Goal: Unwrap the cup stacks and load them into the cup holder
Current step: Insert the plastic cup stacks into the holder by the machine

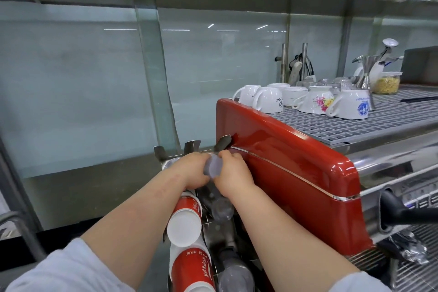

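A stack of clear plastic cups (212, 165) is held between both hands at the top of the metal cup holder (193, 146), left of the red espresso machine. My left hand (193, 169) grips the stack from the left and my right hand (233, 173) from the right, fingers closed on it. Below the hands, the holder's rows carry red-and-white paper cup stacks (186, 220) and clear cup stacks (221, 208). Whether wrap remains on the held stack cannot be told.
The red espresso machine (296, 168) stands close on the right, with upturned white mugs (267, 102) on its grey top grille. A black portafilter handle (407, 213) sticks out at right. Crumpled clear plastic (407, 248) lies on the drip tray. A glass panel (83, 83) stands behind.
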`<state>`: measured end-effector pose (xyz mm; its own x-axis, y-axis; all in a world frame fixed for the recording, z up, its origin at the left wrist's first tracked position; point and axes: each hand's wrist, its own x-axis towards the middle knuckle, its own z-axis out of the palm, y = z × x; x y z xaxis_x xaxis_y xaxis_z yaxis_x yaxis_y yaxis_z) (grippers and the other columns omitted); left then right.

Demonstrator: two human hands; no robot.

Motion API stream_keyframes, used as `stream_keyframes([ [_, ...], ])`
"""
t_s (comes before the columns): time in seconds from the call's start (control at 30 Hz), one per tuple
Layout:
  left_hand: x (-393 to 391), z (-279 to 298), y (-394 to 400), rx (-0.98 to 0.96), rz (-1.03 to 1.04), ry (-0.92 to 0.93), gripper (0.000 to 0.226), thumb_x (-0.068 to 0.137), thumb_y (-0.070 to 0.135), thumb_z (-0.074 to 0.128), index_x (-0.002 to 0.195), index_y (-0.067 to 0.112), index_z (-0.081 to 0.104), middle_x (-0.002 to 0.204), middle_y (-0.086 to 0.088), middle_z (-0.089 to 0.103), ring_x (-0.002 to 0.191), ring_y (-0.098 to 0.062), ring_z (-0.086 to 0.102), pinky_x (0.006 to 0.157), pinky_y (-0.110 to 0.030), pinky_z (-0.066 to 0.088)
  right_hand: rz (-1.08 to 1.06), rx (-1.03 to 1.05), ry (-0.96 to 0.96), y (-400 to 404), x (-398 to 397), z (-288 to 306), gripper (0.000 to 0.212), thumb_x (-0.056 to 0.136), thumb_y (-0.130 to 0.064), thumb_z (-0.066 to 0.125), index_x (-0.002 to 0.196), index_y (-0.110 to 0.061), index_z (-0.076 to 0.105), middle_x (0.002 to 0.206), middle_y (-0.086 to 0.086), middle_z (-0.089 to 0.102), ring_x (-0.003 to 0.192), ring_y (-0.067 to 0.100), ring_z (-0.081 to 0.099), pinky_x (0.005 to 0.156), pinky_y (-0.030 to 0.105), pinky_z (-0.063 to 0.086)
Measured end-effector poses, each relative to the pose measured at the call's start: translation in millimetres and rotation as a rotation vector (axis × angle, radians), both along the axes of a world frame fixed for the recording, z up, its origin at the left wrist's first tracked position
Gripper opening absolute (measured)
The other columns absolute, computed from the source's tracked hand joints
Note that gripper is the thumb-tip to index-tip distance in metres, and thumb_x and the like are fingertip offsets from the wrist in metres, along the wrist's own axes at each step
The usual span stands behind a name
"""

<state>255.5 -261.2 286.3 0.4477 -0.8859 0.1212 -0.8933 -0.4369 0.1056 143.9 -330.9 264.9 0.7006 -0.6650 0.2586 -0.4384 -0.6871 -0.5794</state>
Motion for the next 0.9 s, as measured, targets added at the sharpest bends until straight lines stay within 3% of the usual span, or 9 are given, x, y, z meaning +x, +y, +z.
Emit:
stream_keyframes([
  [0.17,-10,4,15,0.040,0.056,-0.023,0.034,0.080,0.033,0.060,0.112,0.024,0.060,0.102,0.001,0.061,0.094,-0.022,0.060,0.080,-0.033,0.050,0.003,-0.027,0.132,12,-7,12,0.047,0.082,-0.016,0.058,0.127,-0.014,0.045,0.130,0.017,0.045,0.115,0.034,0.051,0.098,0.034,0.043],
  [0.3,-16,16,28,0.120,0.094,-0.043,0.032,0.080,0.036,0.057,0.111,0.027,0.064,0.102,-0.001,0.066,0.085,-0.022,0.060,0.081,-0.038,0.055,0.104,-0.145,0.360,27,-25,52,0.037,0.096,-0.021,0.045,0.129,-0.004,0.049,0.133,0.018,0.051,0.123,0.037,0.048,0.103,0.045,0.042],
  [0.43,-27,36,50,0.206,0.105,-0.066,0.043,0.088,0.037,0.057,0.131,0.029,0.059,0.125,0.000,0.064,0.112,-0.023,0.060,0.094,-0.035,0.050,0.132,-0.275,0.568,28,-35,81,0.035,0.090,-0.019,0.050,0.120,-0.005,0.058,0.126,0.011,0.060,0.112,0.033,0.057,0.095,0.039,0.049],
  [0.5,-34,48,63,0.269,0.113,-0.056,0.044,0.089,0.039,0.057,0.132,0.031,0.058,0.129,0.002,0.062,0.114,-0.021,0.058,0.095,-0.034,0.049,0.154,-0.320,0.631,28,-34,91,0.033,0.085,-0.021,0.053,0.114,-0.008,0.062,0.120,0.010,0.063,0.103,0.031,0.060,0.086,0.035,0.051],
  [0.6,-46,63,90,0.381,0.135,-0.042,0.046,0.088,0.045,0.058,0.133,0.036,0.055,0.132,0.007,0.059,0.115,-0.018,0.056,0.097,-0.033,0.046,0.231,-0.383,0.668,37,-43,110,0.028,0.087,-0.031,0.055,0.107,-0.012,0.061,0.113,0.009,0.061,0.083,0.026,0.059,0.070,0.031,0.048],
  [0.67,-48,70,108,0.408,0.186,-0.053,0.046,0.084,0.050,0.057,0.130,0.043,0.055,0.132,0.013,0.057,0.117,-0.018,0.056,0.099,-0.037,0.046,0.301,-0.377,0.662,45,-49,120,0.040,0.089,-0.035,0.054,0.121,-0.011,0.059,0.116,0.006,0.061,0.085,0.025,0.063,0.074,0.033,0.053],
  [0.73,-47,75,128,0.413,0.224,-0.056,0.046,0.079,0.055,0.055,0.124,0.046,0.056,0.130,0.014,0.059,0.113,-0.018,0.058,0.099,-0.041,0.048,0.379,-0.357,0.652,55,-51,123,0.042,0.089,-0.038,0.056,0.125,-0.017,0.058,0.102,0.001,0.063,0.080,0.022,0.066,0.079,0.035,0.057],
  [0.8,-46,79,151,0.440,0.240,-0.066,0.046,0.078,0.057,0.055,0.123,0.046,0.056,0.128,0.013,0.061,0.112,-0.019,0.059,0.098,-0.042,0.049,0.467,-0.369,0.647,68,-49,123,0.042,0.086,-0.042,0.057,0.124,-0.023,0.058,0.093,-0.004,0.061,0.071,0.018,0.065,0.074,0.033,0.057],
  [0.9,-53,85,188,0.509,0.248,-0.064,0.050,0.087,0.054,0.056,0.134,0.041,0.051,0.136,0.013,0.056,0.122,-0.018,0.055,0.105,-0.041,0.044,0.566,-0.437,0.613,92,-44,119,0.043,0.083,-0.047,0.056,0.123,-0.033,0.057,0.108,-0.010,0.059,0.086,0.016,0.065,0.082,0.034,0.054],
])
